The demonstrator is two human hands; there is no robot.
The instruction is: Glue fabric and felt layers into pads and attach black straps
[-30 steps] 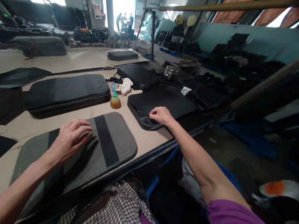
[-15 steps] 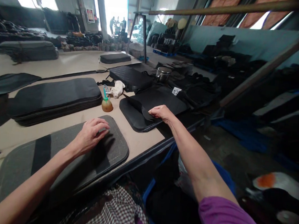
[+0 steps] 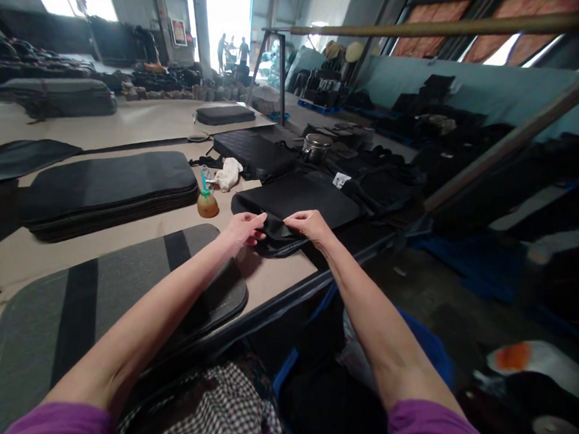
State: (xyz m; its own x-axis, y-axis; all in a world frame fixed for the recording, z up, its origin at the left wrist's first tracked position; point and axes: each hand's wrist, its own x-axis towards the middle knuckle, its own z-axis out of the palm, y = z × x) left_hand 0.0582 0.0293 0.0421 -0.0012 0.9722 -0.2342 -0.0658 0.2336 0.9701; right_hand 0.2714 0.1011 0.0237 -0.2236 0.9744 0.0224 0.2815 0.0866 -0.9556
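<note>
Near the table edge lies a pile of black panels with rounded corners, topped by a thin black sheet [image 3: 316, 196]. My right hand [image 3: 309, 225] pinches the near edge of this sheet between thumb and fingers. My left hand [image 3: 245, 230] is at the sheet's near left corner, its thumb and forefinger closed on the edge. Below my left forearm is a grey panel [image 3: 129, 278] with rounded corners, crossed by two black strips [image 3: 75, 314]. The forearm hides part of it.
A squeeze bottle [image 3: 207, 204] of amber liquid stands beside a crumpled white cloth [image 3: 229, 173]. Left of them is a stack of dark panels [image 3: 116, 186]. Behind the sheet sits a metal pot [image 3: 316, 147]. A wooden pole [image 3: 435, 24] crosses overhead. Several people are by the far doorway.
My left hand has moved right from the grey panel to the black sheet's corner. The sheet's raised left edge now lies lower. My right hand keeps its pinch, nearly in place.
</note>
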